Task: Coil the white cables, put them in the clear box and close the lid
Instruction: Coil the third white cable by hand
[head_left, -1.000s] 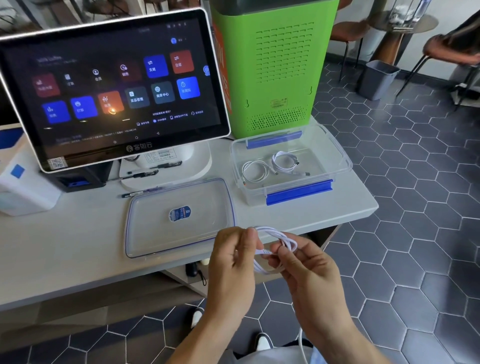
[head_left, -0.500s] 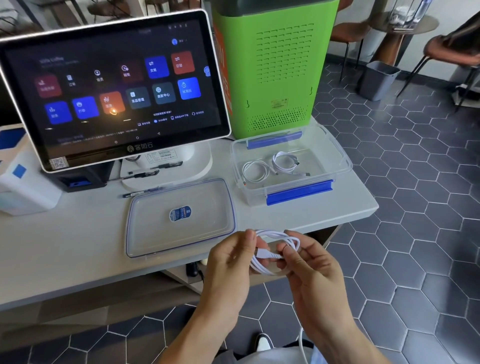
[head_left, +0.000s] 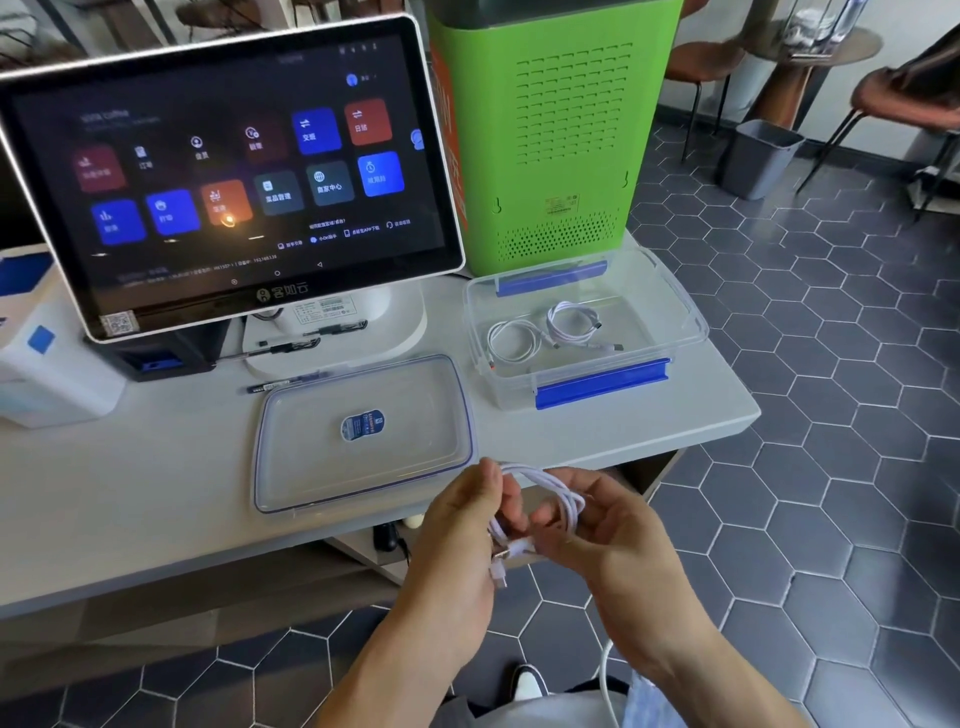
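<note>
Both hands hold one coiled white cable (head_left: 558, 491) in the air, just off the table's front edge. My left hand (head_left: 462, 525) grips the coil's left side, and cable plugs poke out below its fingers. My right hand (head_left: 618, 530) pinches the coil from the right. The clear box (head_left: 675, 306) with blue clips stands open on the table's right end. Two coiled white cables (head_left: 550, 330) lie inside it. Its clear lid (head_left: 311, 467) lies flat on the table to the left of the box, with a blue sticker in its middle.
A large touchscreen terminal (head_left: 228, 171) stands at the back left, with pens at its base. A green cabinet (head_left: 550, 124) rises right behind the box. A white device (head_left: 47, 353) sits at the far left. The table edge (head_left: 748, 415) ends just right of the box.
The coil has been turned in my hands. My right hand's fingers have shifted lower on it, and the cable plugs now hang below my left hand.
</note>
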